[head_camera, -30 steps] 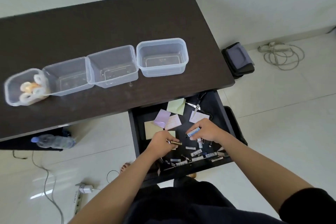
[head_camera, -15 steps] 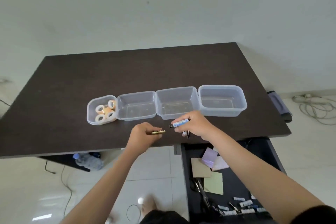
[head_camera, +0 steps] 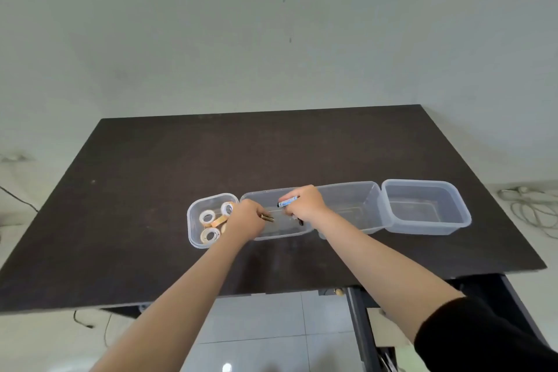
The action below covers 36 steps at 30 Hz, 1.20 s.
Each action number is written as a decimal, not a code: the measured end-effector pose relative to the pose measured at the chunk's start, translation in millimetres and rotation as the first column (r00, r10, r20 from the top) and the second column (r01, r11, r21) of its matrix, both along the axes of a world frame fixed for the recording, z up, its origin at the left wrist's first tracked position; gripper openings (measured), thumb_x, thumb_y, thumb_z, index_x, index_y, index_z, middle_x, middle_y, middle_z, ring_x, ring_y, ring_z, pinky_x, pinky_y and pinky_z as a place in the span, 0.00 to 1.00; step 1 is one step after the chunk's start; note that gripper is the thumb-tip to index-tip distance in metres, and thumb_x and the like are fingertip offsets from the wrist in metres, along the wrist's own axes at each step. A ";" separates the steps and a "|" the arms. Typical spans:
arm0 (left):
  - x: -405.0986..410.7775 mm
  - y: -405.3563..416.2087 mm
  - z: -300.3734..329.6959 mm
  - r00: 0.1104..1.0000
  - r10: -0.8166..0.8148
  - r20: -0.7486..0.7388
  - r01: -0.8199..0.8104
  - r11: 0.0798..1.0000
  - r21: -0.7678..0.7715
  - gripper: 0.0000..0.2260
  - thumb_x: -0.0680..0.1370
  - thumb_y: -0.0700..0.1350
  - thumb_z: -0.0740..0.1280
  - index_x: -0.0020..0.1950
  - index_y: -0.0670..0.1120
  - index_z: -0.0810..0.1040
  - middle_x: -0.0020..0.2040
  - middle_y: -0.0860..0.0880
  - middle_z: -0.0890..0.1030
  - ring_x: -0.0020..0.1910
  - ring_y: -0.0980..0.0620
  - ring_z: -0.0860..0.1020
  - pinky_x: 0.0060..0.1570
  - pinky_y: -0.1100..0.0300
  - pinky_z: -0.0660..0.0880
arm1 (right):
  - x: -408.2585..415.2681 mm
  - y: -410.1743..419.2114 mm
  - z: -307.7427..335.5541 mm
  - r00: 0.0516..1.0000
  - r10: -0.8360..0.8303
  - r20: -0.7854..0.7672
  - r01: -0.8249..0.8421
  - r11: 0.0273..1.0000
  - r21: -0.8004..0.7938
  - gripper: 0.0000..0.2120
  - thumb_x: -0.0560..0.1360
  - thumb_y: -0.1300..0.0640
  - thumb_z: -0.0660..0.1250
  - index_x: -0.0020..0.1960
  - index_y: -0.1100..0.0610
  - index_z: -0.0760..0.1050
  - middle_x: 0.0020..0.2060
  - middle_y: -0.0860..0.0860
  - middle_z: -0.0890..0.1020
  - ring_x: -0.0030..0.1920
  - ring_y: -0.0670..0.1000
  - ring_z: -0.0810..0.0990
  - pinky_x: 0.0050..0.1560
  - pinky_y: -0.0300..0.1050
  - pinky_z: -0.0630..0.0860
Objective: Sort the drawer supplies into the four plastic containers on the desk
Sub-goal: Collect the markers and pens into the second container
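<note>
Four clear plastic containers stand in a row on the dark desk (head_camera: 151,190). The leftmost container (head_camera: 193,229) holds several tape rolls (head_camera: 207,217). Over the second container (head_camera: 265,195) my left hand (head_camera: 246,220) grips a small gold battery (head_camera: 267,217). My right hand (head_camera: 303,205) hovers over the same container, closed on a blue-and-white battery (head_camera: 287,202) and other small dark items. The third container (head_camera: 356,208) and the fourth container (head_camera: 422,208) have nothing in them.
The open drawer (head_camera: 377,326) shows at the bottom right under the desk edge, mostly hidden by my right arm. Cables (head_camera: 531,205) lie on the floor at the far right. A wall rises behind the desk.
Both hands lifted from the drawer with batteries and travelled up over the desk to the second container. My head tilted up, so the drawer dropped almost out of view.
</note>
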State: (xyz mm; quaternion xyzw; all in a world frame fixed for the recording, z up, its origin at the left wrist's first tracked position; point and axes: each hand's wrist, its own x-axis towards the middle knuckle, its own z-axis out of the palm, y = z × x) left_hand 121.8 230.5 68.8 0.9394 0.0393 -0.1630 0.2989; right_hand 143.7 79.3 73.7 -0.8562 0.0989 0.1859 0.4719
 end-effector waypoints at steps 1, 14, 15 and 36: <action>2.3 0.6 -3.8 0.999 -0.021 -0.025 0.021 1.000 0.007 0.14 0.71 0.35 0.62 0.47 0.47 0.85 0.45 0.47 0.85 0.41 0.48 0.80 0.42 0.59 0.76 | 2.1 2.4 -2.6 1.000 0.016 0.013 -0.015 0.999 -0.031 0.14 0.68 0.68 0.70 0.51 0.57 0.84 0.47 0.54 0.85 0.40 0.51 0.80 0.37 0.39 0.75; -10.2 -6.4 -34.5 0.981 0.038 0.190 -0.009 0.988 -0.153 0.13 0.75 0.35 0.61 0.51 0.46 0.83 0.54 0.50 0.82 0.52 0.49 0.79 0.50 0.63 0.72 | 2.7 -21.7 -10.4 0.989 0.090 0.117 -0.081 0.993 -0.082 0.12 0.68 0.66 0.72 0.51 0.56 0.83 0.46 0.52 0.85 0.47 0.49 0.82 0.52 0.41 0.78; -16.1 -11.9 -35.5 0.972 0.068 0.225 -0.025 0.982 -0.190 0.12 0.75 0.35 0.62 0.51 0.45 0.83 0.53 0.49 0.82 0.52 0.49 0.79 0.51 0.64 0.72 | -0.3 -27.7 -8.4 0.985 0.103 0.137 -0.094 0.993 -0.069 0.12 0.68 0.66 0.72 0.50 0.57 0.83 0.45 0.52 0.85 0.46 0.48 0.82 0.53 0.42 0.78; -223.7 -289.4 -147.8 0.932 -0.274 -0.239 0.186 0.925 -0.333 0.11 0.74 0.40 0.65 0.55 0.46 0.79 0.52 0.49 0.78 0.49 0.54 0.78 0.55 0.64 0.74 | -199.2 -356.1 -114.0 0.662 0.352 -0.662 -0.557 0.822 -0.120 0.11 0.69 0.57 0.74 0.51 0.54 0.81 0.50 0.51 0.82 0.48 0.52 0.80 0.50 0.44 0.75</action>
